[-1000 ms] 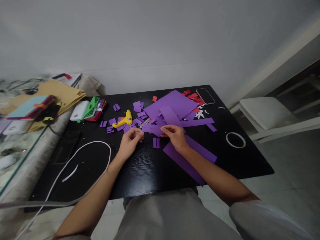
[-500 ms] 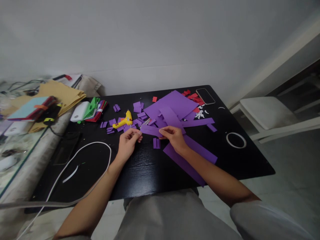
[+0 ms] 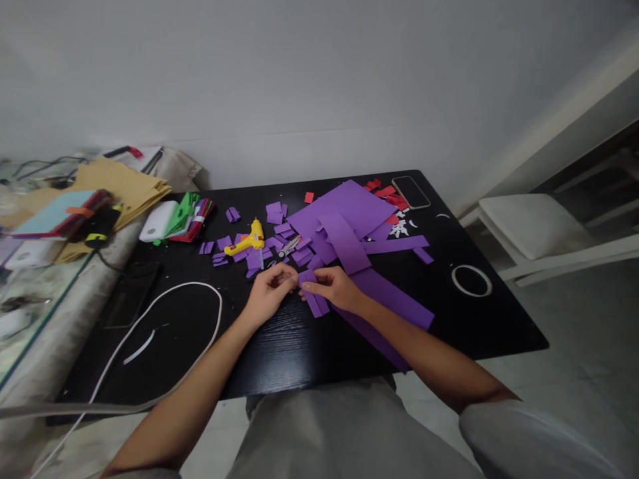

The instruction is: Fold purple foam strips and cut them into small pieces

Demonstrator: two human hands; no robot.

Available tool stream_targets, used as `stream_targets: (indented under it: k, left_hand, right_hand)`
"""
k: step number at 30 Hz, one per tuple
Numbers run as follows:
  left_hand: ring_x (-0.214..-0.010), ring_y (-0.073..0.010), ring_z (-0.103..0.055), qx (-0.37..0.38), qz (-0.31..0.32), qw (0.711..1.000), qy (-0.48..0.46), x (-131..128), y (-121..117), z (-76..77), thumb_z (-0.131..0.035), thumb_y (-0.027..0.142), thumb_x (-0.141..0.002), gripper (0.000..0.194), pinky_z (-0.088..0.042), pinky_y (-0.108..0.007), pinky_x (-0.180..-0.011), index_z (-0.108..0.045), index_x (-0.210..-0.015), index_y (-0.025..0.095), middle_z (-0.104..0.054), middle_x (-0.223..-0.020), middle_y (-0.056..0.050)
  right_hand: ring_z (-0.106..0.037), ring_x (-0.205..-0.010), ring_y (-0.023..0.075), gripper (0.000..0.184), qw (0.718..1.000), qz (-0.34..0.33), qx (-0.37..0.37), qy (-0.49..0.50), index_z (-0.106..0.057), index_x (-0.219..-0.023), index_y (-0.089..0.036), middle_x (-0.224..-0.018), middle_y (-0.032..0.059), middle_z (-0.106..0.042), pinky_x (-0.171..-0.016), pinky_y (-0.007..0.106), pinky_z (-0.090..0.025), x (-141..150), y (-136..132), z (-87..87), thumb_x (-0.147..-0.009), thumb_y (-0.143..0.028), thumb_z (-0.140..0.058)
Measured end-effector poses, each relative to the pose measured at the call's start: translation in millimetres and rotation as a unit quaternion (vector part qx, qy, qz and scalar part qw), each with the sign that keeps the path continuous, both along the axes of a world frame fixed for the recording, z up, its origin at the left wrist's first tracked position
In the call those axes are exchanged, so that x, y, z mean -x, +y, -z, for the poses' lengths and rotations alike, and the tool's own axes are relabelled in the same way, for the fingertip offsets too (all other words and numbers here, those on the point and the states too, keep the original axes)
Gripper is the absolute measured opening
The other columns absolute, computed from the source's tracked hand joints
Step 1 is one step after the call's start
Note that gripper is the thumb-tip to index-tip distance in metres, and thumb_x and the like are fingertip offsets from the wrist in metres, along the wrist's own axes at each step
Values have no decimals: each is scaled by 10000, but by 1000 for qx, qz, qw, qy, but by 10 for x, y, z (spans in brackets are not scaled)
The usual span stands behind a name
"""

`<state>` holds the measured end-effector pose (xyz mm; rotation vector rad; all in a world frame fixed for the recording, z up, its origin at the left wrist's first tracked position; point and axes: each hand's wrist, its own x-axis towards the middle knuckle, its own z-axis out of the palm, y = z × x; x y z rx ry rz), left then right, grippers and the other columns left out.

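A purple paper piece (image 3: 315,304), with a lengthwise line down it, slants toward me over the black table (image 3: 294,352). My right hand (image 3: 337,290) pinches its upper part between thumb and fingers. On the other side, my left hand (image 3: 272,291) has its fingers curled together at the piece's upper left edge, fingertips close to those of the right. Just beyond the hands lie scissors (image 3: 289,247), partly covered by small purple pieces (image 3: 302,257). A yellow glue gun (image 3: 249,239) rests on more purple scraps, left of the scissors.
Large purple sheets (image 3: 344,203) and a wide strip (image 3: 344,243) lie behind and right. Red scraps (image 3: 394,198), a phone (image 3: 411,192) and a tape ring (image 3: 471,281) are farther right. A white cable (image 3: 219,306) loops by my left forearm. A white chair (image 3: 539,223) stands right.
Both hands came closer together and slightly toward me. The long purple strip stretched between them no longer shows that way; a shorter-looking purple piece now points downward at the right hand. The scissors are more exposed.
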<state>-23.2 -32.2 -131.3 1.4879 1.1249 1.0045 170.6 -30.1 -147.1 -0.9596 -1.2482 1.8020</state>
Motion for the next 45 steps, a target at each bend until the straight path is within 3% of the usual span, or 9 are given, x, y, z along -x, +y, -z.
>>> stream_targets:
  k: [12,16,21,26,32,45]
  left_hand:
    - [-537,-100,-496,3,-1,1000,16,-60,-35,-28,-688,365,-826,214,-407,-223,-546,-663,-782,157,-585,-599,28]
    - [-533,-95,-470,-6,8,1000,22,-63,-33,-14,-688,354,-818,204,-393,-221,-540,-662,-773,156,-558,-591,36]
    - [-562,-100,-476,-18,16,999,41,-68,-42,11,-674,354,-834,207,-397,-226,-557,-667,-788,153,-564,-626,29]
    - [-628,-110,-523,-31,34,996,70,-35,-36,56,-665,314,-851,160,-417,-231,-609,-663,-821,156,-605,-701,15]
    - [-624,-110,-510,-26,58,994,87,39,3,41,-645,371,-887,215,-397,-229,-597,-669,-845,161,-590,-690,19]
    - [-648,-133,-563,-4,70,991,112,117,63,13,-638,375,-879,222,-419,-243,-610,-686,-856,159,-649,-727,-8]
  right_hand:
    - [-694,-679,179,353,999,-15,-21,-42,-717,-759,-130,-747,62,-749,-697,312,-543,2,-29,20,-721,-471,-800]
    - [-524,-564,105,315,992,1,-90,-85,-657,-674,-136,-604,-22,-600,-569,240,-399,-18,-6,12,-752,-424,-758]
    - [-370,-551,81,305,984,1,-135,-119,-622,-686,-142,-581,-56,-441,-536,240,-274,-41,8,11,-797,-416,-695]
    - [-258,-551,74,437,971,-5,-181,-156,-408,-543,-182,-566,-73,-273,-530,254,-195,-42,-4,7,-802,-402,-684]
    - [-306,-552,80,357,978,5,-156,-139,-534,-601,-161,-572,-63,-358,-529,250,-233,-53,13,0,-795,-416,-689]
    - [-371,-552,93,357,984,21,-124,-128,-597,-596,-158,-559,-46,-452,-544,251,-294,-46,38,-4,-752,-451,-728]
